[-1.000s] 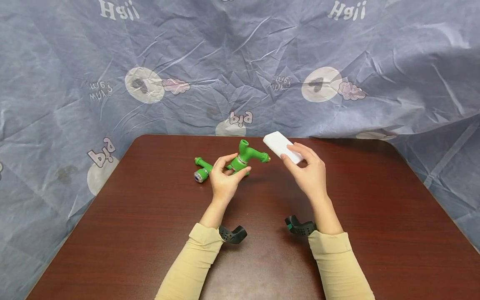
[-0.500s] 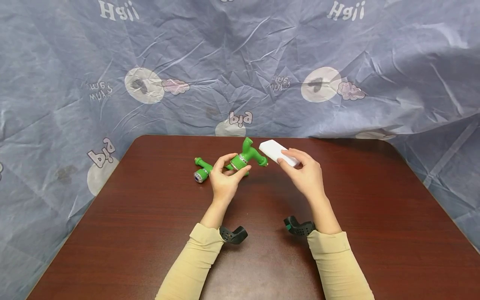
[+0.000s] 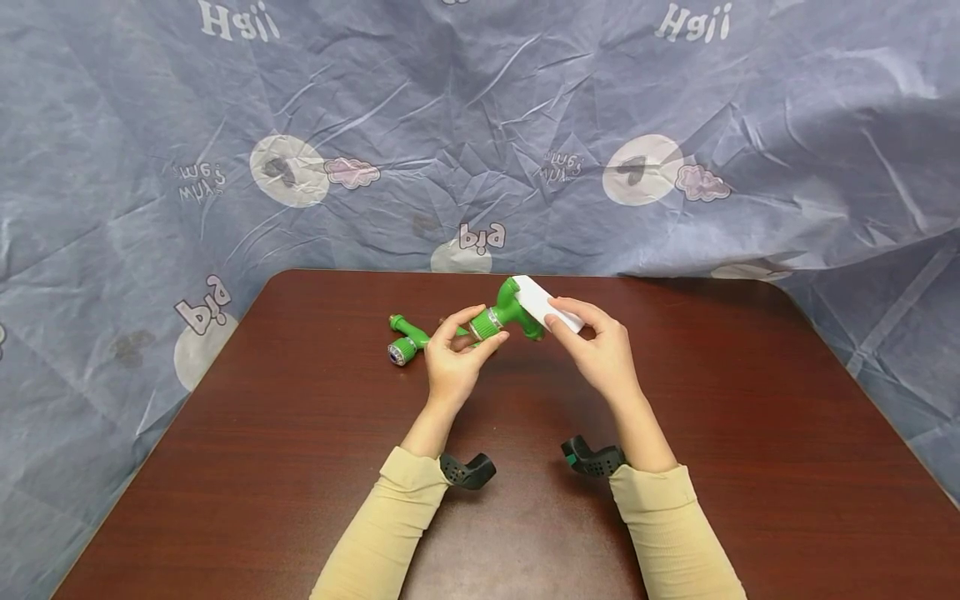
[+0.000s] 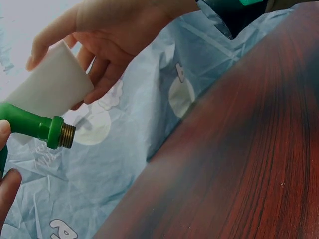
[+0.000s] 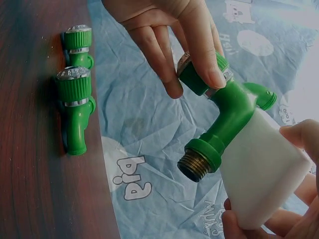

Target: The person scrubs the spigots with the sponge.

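Note:
My left hand (image 3: 450, 367) pinches a green water tap (image 3: 508, 308) by its ribbed knob, above the table. The tap's brass threaded end (image 5: 194, 167) points down toward the near side in the right wrist view. In my right hand (image 3: 603, 354) is a white sponge block (image 3: 537, 302), gripped between thumb and fingers. The sponge (image 5: 266, 164) lies right along the tap's body, behind it in the right wrist view. Only part of the tap (image 4: 30, 122) shows in the left wrist view, overlapping the sponge (image 4: 55, 82).
Two more green taps lie on the dark red wooden table (image 3: 300, 417); the nearer tap (image 5: 75, 109) and farther tap (image 5: 79, 45) stand out in the right wrist view. My left hand partly hides one in the head view. A blue patterned cloth (image 3: 420, 125) hangs behind the table.
My right hand has brought the sponge leftward and down, from apart to right against the tap. The held tap has turned and shifted slightly right in my left hand.

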Demonstrator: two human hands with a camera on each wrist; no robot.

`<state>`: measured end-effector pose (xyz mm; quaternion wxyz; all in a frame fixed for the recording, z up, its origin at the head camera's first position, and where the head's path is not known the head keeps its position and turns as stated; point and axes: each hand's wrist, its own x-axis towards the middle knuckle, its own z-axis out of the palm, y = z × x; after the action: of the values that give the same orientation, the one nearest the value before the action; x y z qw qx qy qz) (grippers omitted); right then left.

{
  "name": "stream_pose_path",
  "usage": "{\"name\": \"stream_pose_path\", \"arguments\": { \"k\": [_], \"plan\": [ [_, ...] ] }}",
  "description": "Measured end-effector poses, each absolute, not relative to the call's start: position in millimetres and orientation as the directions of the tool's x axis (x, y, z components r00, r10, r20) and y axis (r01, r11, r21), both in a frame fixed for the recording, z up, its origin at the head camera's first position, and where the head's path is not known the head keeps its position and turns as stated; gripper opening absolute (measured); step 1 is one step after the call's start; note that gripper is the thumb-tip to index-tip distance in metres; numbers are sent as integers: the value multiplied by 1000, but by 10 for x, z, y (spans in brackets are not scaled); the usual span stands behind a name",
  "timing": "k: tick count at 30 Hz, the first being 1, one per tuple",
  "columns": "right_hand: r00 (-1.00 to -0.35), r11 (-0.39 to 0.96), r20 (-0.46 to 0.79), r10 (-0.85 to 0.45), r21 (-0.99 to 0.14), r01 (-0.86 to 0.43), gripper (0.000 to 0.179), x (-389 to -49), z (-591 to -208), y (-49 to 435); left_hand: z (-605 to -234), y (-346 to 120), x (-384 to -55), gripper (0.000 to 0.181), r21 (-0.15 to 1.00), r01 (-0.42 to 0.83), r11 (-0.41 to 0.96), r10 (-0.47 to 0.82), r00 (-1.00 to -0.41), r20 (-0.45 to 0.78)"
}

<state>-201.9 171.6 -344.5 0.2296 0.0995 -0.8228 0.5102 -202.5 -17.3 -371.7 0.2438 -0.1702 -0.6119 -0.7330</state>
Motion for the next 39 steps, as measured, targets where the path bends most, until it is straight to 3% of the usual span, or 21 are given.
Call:
{"name": "stream_pose_path", "arguments": {
  "k": [5,10,15,27,39],
  "plan": [
    [-878,459,474,66,-796,-395,26,-2019,-3444,1704,-3802,-157,-2103,47,845,482,-233,-156,-876,457],
    [-883,485,464,78,-791,-373,27,-2009,-3452,1672,-3892,-139,-2197,50,894,292,-341,-125,-956,265],
    [-889,499,448,93,-794,-348,28,-2004,-3451,1666,-3848,-143,-2184,40,891,180,-417,-76,-984,163],
    [-891,469,447,83,-806,-361,28,-2019,-3468,1694,-3832,-241,-2208,38,872,146,-468,-8,-987,161],
    [-885,459,458,87,-807,-372,27,-2019,-3457,1712,-3863,-233,-2221,35,911,202,-359,123,-957,261]
  ]
}}
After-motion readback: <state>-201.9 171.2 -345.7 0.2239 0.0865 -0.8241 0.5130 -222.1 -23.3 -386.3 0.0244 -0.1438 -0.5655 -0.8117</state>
